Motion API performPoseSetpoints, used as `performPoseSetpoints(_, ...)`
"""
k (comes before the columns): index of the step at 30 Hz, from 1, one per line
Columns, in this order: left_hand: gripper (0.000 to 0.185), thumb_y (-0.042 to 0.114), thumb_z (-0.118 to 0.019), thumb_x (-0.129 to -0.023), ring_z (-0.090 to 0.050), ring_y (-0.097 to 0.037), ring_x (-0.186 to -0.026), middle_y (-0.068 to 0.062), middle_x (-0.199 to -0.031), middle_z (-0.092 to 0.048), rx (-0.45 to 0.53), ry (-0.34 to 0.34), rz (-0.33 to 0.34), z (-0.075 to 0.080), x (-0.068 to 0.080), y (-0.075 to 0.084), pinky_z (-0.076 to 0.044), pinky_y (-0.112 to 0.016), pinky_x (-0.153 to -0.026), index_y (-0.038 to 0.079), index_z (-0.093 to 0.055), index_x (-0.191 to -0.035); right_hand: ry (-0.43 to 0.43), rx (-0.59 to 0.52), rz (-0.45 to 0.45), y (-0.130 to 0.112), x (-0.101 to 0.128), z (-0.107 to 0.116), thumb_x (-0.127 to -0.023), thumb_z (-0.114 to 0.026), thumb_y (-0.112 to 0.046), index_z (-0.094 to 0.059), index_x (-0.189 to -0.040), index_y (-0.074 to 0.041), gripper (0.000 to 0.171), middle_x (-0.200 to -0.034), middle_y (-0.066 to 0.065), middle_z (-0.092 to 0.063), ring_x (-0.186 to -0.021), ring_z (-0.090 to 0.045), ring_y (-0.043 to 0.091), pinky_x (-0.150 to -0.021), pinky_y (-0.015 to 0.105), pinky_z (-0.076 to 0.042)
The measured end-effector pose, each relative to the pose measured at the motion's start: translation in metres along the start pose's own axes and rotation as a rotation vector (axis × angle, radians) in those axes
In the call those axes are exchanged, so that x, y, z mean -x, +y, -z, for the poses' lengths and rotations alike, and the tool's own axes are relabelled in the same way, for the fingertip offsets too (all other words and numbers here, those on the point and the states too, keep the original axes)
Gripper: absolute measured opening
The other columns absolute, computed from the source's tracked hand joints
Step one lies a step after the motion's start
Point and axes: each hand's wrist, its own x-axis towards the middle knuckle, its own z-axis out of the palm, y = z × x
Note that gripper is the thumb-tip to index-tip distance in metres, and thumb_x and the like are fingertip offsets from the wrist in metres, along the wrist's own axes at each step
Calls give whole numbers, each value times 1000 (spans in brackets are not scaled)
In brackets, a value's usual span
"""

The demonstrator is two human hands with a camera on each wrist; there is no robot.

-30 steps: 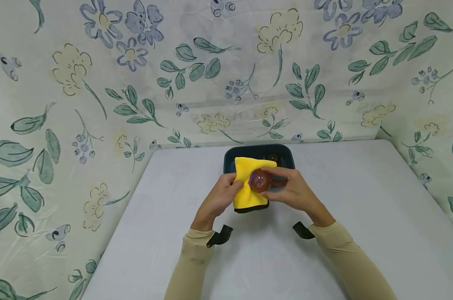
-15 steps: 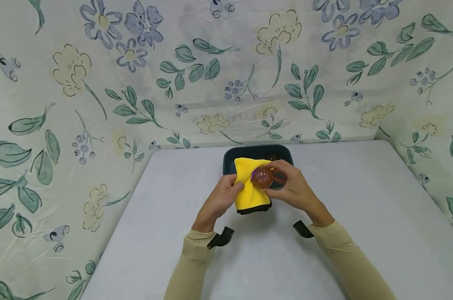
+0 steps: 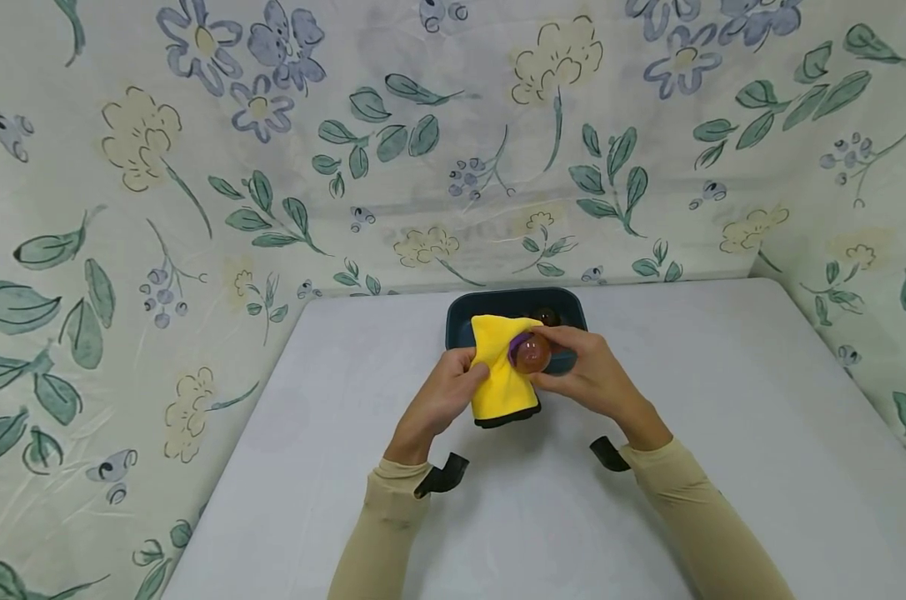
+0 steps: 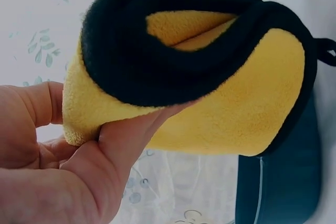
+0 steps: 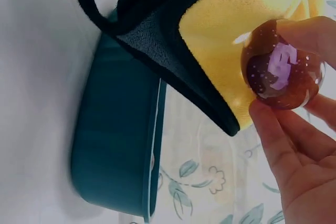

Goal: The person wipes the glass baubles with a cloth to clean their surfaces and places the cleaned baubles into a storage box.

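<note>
My left hand [image 3: 447, 390] pinches a folded yellow cloth [image 3: 498, 387] with black edging, thumb on its near face. In the left wrist view the cloth [image 4: 226, 119] hangs in a loose fold with a small black loop at its corner. My right hand [image 3: 598, 379] holds a clear reddish-brown ball [image 3: 533, 353] between thumb and fingertips, in front of the cloth. Pale specks and a purple patch show in the ball [image 5: 283, 72] in the right wrist view. Whether the ball touches the cloth, I cannot tell.
Behind the hands, at the table's far edge, stands a dark teal tub [image 3: 460, 329]. A dark round ball [image 3: 548, 317] lies in it, and the cloth hides part of the tub. A flower-patterned sheet [image 3: 392, 192] rises behind the white table [image 3: 332, 417].
The right hand and the ball have shifted slightly right and up across the cloth. More of the purple patch shows now. The left hand has barely moved.
</note>
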Motion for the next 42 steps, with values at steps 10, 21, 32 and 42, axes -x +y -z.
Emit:
performPoseSetpoints(10,37,10,-46,-102,-68,-19,-86,-22,-114,-69,11,11,21,-1,-1,1,-63,-34,-89,-7,-59,-132,-37,-42,-42,2,-1,1,-78,-89,-5,-60,-137,1,66,-131,19,-66,-108,-70,30,-95,43,-61)
performPoseSetpoints(21,38,11,-46,-103,-69,-22,-91,-23,-118,-68,25,16,20,-2,-1,1,-62,-39,-94,-6,-57,-135,-96,-54,-97,7,0,1,-78,-88,-7,-61,-139,0,67,-131,18,-68,-110,-71,30,-95,46,-61)
performPoseSetpoints(32,38,11,-47,-103,-68,-24,-94,-22,-119,-67,32,40,31,-1,-2,0,-61,-42,-96,-5,-57,-136,-143,-144,-125,7,0,4,-76,-88,-5,-64,-132,-1,62,-129,16,-69,-109,-72,28,-96,42,-61)
performPoseSetpoints(42,37,11,-47,-104,-67,-22,-89,-21,-115,-66,29,39,26,1,-2,-1,-62,-37,-90,-5,-57,-135,-176,-200,-72,3,1,1,-74,-88,-4,-65,-128,-4,58,-126,12,-70,-107,-72,25,-95,36,-62)
